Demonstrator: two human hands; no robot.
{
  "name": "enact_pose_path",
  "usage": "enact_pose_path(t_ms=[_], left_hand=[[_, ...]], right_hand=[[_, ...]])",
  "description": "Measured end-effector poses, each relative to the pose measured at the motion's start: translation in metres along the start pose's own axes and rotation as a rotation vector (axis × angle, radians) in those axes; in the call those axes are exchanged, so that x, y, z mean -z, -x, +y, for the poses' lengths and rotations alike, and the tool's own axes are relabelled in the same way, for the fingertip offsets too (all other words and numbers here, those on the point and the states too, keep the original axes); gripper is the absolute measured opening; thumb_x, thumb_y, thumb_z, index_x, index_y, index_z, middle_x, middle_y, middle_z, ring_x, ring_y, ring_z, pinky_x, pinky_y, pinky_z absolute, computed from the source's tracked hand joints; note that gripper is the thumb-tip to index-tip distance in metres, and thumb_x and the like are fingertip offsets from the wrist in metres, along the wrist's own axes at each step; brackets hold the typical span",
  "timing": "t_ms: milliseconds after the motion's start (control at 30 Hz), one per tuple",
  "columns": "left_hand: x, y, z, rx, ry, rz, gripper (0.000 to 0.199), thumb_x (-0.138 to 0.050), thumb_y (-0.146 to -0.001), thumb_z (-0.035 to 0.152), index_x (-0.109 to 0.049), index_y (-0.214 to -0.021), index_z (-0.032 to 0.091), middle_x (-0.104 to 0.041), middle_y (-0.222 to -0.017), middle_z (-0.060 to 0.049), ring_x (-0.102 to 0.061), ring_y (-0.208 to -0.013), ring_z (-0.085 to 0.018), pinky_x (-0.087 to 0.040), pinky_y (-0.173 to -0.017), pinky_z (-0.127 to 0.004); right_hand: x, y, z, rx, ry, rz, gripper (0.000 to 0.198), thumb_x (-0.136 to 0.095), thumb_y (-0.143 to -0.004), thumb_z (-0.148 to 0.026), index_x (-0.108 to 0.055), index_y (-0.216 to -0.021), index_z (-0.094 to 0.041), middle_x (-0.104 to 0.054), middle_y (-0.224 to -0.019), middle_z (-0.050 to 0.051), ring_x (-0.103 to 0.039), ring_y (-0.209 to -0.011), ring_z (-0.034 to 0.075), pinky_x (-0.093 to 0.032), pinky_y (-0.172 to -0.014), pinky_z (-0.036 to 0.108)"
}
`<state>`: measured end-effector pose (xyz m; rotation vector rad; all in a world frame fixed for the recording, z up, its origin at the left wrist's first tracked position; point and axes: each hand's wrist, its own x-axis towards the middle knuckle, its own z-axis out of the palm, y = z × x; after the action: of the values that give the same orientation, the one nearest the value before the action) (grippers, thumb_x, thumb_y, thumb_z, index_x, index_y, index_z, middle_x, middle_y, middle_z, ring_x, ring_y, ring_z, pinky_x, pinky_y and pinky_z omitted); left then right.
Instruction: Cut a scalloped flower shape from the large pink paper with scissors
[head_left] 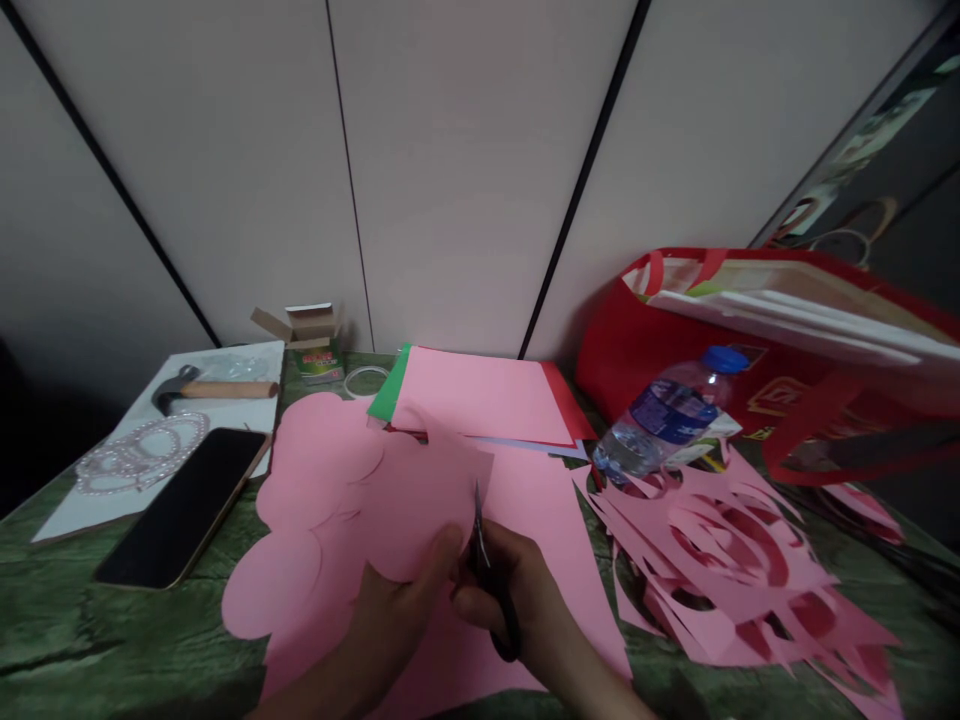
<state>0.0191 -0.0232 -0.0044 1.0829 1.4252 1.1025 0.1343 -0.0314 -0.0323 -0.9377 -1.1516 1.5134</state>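
Note:
Pinched in my left hand (405, 600) is a piece of pink paper (420, 495), raised over the larger pink sheets. My right hand (517, 580) grips a pair of black-handled scissors (489, 575), fingers around the handles. Their blades point away from me and lie against the right part of the held piece; how far they are apart is hard to make out. Left of my hands, rounded pink paper cut-outs (270, 585) overlap on a big pink sheet (540, 520).
Pink scraps with round holes (742, 560) heap at the right, beside a water bottle (667, 415) and a red bag (675, 330). Coloured paper (480, 390) lies at the back. A phone (184, 510), hammer (225, 390), bead strings (142, 455) and small box (315, 350) are left.

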Motion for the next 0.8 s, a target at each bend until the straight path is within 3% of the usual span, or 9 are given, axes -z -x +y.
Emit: enact_pose_path(t_ms=[267, 600, 800], left_hand=[[0.006, -0.005, -0.004, -0.049, -0.050, -0.070, 0.025, -0.056, -0.066, 0.037, -0.055, -0.046, 0.021, -0.066, -0.054, -0.001, -0.061, -0.058, -0.020, -0.048, -0.057, -0.029], [0.005, -0.008, -0.005, -0.099, -0.085, 0.005, 0.031, -0.055, -0.065, 0.038, -0.046, -0.040, 0.022, -0.058, -0.047, 0.001, -0.056, -0.052, -0.017, -0.045, -0.053, -0.027], [0.005, -0.009, -0.004, -0.098, -0.059, -0.006, 0.028, -0.055, -0.064, 0.036, -0.045, -0.042, 0.022, -0.055, -0.047, 0.002, -0.055, -0.050, -0.016, -0.044, -0.049, -0.025]], right_hand=[[0.002, -0.001, 0.003, 0.010, 0.058, 0.028, 0.036, -0.076, -0.054, -0.041, -0.051, -0.063, -0.017, -0.041, -0.055, -0.006, -0.031, -0.049, 0.009, -0.023, -0.044, 0.021], [0.003, -0.001, 0.009, -0.020, -0.011, 0.017, 0.036, -0.077, -0.053, -0.038, -0.050, -0.064, -0.017, -0.047, -0.061, -0.003, -0.031, -0.049, 0.008, -0.024, -0.044, 0.021], [0.005, 0.000, 0.015, -0.045, -0.017, 0.038, 0.033, -0.078, -0.054, -0.033, -0.051, -0.064, -0.017, -0.044, -0.054, -0.006, -0.032, -0.045, 0.007, -0.025, -0.041, 0.020]])
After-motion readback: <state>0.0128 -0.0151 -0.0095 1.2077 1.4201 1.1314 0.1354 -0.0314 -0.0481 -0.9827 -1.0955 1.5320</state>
